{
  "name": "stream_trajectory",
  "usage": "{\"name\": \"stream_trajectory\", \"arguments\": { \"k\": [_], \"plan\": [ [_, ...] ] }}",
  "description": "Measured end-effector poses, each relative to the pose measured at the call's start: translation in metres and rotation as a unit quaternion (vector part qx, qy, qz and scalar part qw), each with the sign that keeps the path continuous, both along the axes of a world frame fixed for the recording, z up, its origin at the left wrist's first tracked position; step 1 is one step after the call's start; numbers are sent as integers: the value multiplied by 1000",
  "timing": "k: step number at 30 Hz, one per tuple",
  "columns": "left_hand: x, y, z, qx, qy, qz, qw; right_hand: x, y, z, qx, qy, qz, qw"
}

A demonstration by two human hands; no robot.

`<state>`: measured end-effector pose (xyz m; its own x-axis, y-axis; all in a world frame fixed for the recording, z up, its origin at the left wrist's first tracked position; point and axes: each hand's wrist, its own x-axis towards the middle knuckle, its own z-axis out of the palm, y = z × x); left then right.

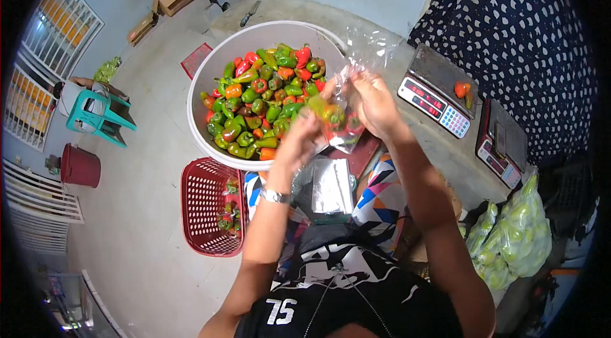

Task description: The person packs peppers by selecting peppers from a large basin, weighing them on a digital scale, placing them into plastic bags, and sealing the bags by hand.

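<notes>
Clear plastic bag (349,136), glossy and creased, containing red and green peppers, held above the person's lap just beside the near right edge of the round tub (202,83). The fingers of the right hand (375,104) are clamped on its gathered upper film; the left hand (304,135) is blurred against its left side, and whether those fingers are apart or together cannot be told. The smooth, pale tub holds loose, waxy peppers (258,106). Near it stands a red perforated plastic basket (207,211) with bagged peppers inside. Right: digital scale (439,77), metal-topped, its red digits not clearly legible, on a concrete worktop (429,156). The black shirt (356,293) reads "75" in white.
</notes>
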<state>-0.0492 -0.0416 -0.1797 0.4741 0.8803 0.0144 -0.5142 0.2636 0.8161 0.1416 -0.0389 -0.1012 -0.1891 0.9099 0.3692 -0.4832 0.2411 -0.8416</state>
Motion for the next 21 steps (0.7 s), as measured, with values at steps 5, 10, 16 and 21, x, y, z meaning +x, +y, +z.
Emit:
{"name": "stream_trajectory", "arguments": {
  "k": [5, 10, 16, 21],
  "plan": [
    [27, -28, -55, -166, -260, -141, 941, -8, -16, 6, 52, -291, -66, 953],
    [18, -28, -72, -181, -209, -112, 954, 3, -31, 13, 96, -432, -127, 888],
    [10, -38, -35, -105, -107, -44, 988, 7, -48, 25, -25, -336, -121, 934],
    [-9, -32, -31, -24, -30, 25, 999, 10, -48, 27, -14, -211, -77, 974]
  ]
}}
